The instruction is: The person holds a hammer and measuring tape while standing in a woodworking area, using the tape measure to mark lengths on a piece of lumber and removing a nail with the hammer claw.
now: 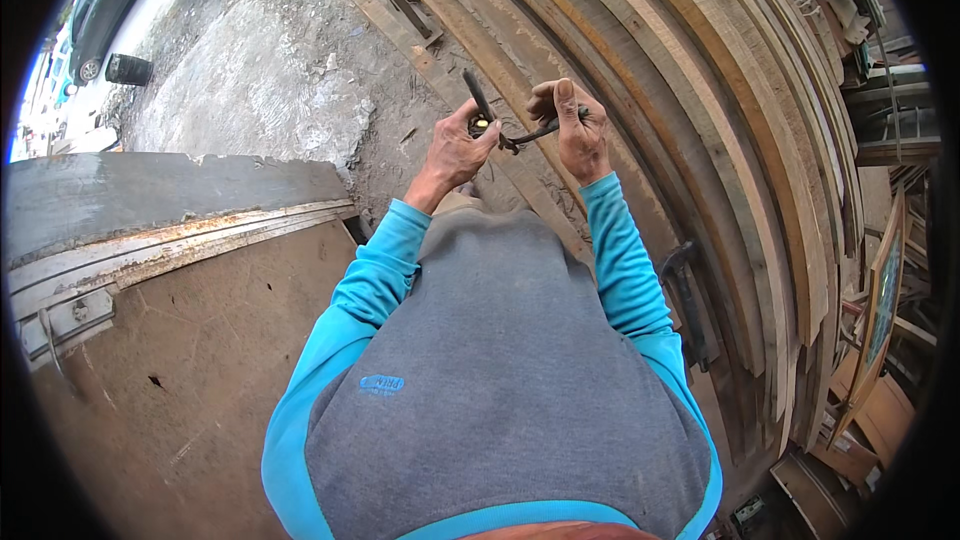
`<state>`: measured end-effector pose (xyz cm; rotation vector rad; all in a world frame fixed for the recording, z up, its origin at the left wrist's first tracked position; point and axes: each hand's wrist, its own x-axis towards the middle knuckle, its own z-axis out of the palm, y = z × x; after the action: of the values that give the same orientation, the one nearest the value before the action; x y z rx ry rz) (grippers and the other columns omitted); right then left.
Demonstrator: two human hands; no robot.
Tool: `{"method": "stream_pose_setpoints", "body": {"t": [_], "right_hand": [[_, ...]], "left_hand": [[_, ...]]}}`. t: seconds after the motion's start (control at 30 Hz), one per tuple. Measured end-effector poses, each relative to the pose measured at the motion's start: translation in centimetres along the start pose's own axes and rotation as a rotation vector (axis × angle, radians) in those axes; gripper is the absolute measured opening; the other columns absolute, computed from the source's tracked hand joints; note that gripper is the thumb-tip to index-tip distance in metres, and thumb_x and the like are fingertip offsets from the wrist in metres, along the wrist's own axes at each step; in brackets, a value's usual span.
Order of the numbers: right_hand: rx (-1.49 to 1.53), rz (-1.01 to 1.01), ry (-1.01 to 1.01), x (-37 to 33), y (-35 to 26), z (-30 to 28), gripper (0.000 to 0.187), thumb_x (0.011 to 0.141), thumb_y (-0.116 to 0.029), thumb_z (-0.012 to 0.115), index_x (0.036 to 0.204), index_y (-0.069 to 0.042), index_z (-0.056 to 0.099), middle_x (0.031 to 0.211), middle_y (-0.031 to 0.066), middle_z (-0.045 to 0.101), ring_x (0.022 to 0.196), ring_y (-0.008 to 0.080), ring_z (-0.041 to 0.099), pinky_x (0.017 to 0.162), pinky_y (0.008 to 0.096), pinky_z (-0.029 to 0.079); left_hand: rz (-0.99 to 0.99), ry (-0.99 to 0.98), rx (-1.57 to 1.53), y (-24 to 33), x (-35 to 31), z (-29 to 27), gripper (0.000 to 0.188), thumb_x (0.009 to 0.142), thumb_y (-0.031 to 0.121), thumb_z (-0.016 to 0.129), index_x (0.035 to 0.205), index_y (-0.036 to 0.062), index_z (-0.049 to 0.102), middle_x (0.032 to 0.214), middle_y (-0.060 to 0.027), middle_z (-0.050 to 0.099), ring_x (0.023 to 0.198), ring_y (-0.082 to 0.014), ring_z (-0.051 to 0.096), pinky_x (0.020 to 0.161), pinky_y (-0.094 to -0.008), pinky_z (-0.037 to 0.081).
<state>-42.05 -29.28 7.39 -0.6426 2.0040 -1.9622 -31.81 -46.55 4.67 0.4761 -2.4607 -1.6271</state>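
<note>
Both hands up in front of the chest, over the ground beside the stacked planks (700,110). Left hand (455,150) is closed around a small dark tool with a yellow spot (481,124); a thin dark bar sticks up past the thumb. Exact type of tool not readable. Right hand (578,130) is closed on a dark metal handle (535,130) that runs from its fingers across to the tool, the two parts meeting between the hands. Blue sleeves, grey vest. Dusty concrete ground (260,80) under and left of the hands. Wooden board (200,360) with a metal edge strip at lower left. A hammer (685,290) lies on the planks by the right elbow, well apart from the hands.
</note>
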Motion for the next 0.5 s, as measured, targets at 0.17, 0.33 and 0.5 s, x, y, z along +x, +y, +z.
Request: {"method": "stream_pose_setpoints", "body": {"t": [0.17, 0.33, 0.5], "right_hand": [[0.034, 0.012, -0.012, -0.2, 1.2, 0.4, 0.055, 0.107, -0.051, 0.045, 0.102, -0.002, 0.070, 0.085, 0.0049, 0.070, 0.078, 0.0106, 0.065, 0.068, 0.0260, 0.051], [0.077, 0.031, -0.079, -0.1, 1.4, 0.6, 0.050, 0.107, -0.047, 0.048, 0.100, -0.001, 0.068, 0.085, 0.0039, 0.068, 0.080, 0.0117, 0.063, 0.074, 0.0272, 0.052], [0.050, 0.060, -0.293, 0.7, -0.2, 1.3, 0.053, 0.106, -0.041, 0.035, 0.112, 0.000, 0.069, 0.101, 0.0094, 0.070, 0.092, 0.0176, 0.066, 0.076, 0.0306, 0.054]], "left_hand": [[0.072, 0.014, 0.027, -0.8, 0.2, 0.7, 0.023, 0.093, 0.020, 0.072, 0.108, 0.0029, 0.067, 0.092, -0.0123, 0.073, 0.087, -0.0197, 0.071, 0.080, -0.0346, 0.055], [0.070, 0.013, 0.074, -0.9, 0.3, 0.6, 0.022, 0.093, 0.018, 0.072, 0.108, 0.0028, 0.066, 0.093, -0.0141, 0.073, 0.087, -0.0209, 0.072, 0.078, -0.0354, 0.056], [0.242, 0.081, 0.096, -1.3, -1.9, 1.2, 0.037, 0.080, 0.004, 0.078, 0.114, 0.0037, 0.064, 0.098, -0.0223, 0.068, 0.089, -0.0376, 0.069, 0.076, -0.0414, 0.055]]}}
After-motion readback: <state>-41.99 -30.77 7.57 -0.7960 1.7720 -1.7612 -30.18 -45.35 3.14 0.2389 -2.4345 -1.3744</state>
